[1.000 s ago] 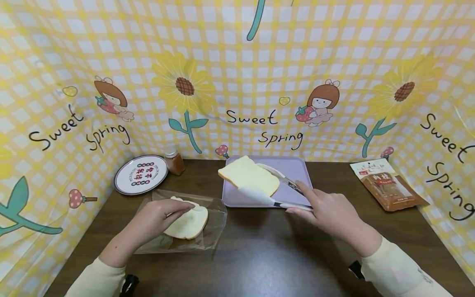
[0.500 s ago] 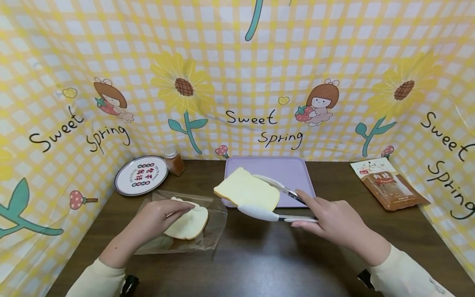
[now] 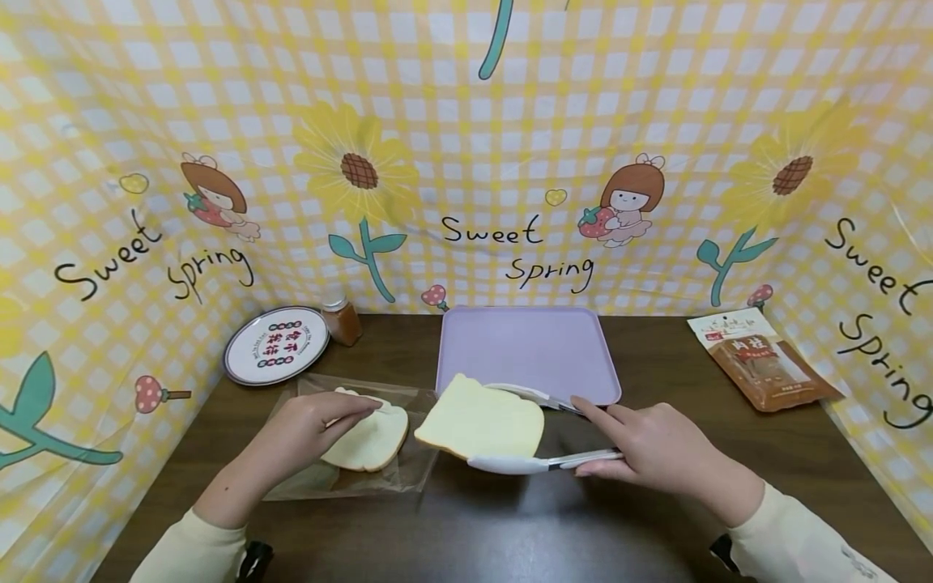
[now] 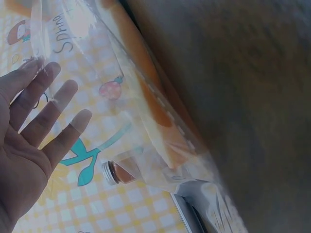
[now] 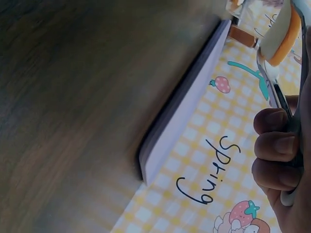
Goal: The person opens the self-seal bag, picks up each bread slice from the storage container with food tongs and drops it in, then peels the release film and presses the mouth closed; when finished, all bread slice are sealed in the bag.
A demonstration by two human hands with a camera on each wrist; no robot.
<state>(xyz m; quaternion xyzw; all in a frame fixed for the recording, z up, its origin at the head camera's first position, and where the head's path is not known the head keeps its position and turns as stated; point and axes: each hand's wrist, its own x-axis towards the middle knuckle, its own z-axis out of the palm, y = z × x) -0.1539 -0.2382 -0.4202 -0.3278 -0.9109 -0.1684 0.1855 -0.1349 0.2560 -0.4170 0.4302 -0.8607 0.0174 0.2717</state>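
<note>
My right hand (image 3: 656,445) grips white-tipped metal tongs (image 3: 510,465), whose two arms run along opposite edges of a slice of bread (image 3: 477,421). The slice is held in front of the purple tray. In the right wrist view, fingers of the right hand (image 5: 277,150) curl round the tongs' handle. My left hand (image 3: 313,421) pinches the film of a clear plastic bag (image 3: 306,486). Bread (image 3: 379,441) lies inside the bag, partly covered by that hand. Seen from the left wrist, the left hand (image 4: 29,145) has its fingertips behind the film.
A purple tray (image 3: 525,348) lies at the back middle of the dark table (image 3: 510,534). Back left are a printed plate (image 3: 240,368) and a jar of brown powder (image 3: 342,321). A brown pouch (image 3: 773,372) lies at right, and a checked cloth (image 3: 466,146) surrounds the table.
The right hand has brought the tongs and the bread slice off from over the tray, toward the front and slightly left. The left hand stays at the bag.
</note>
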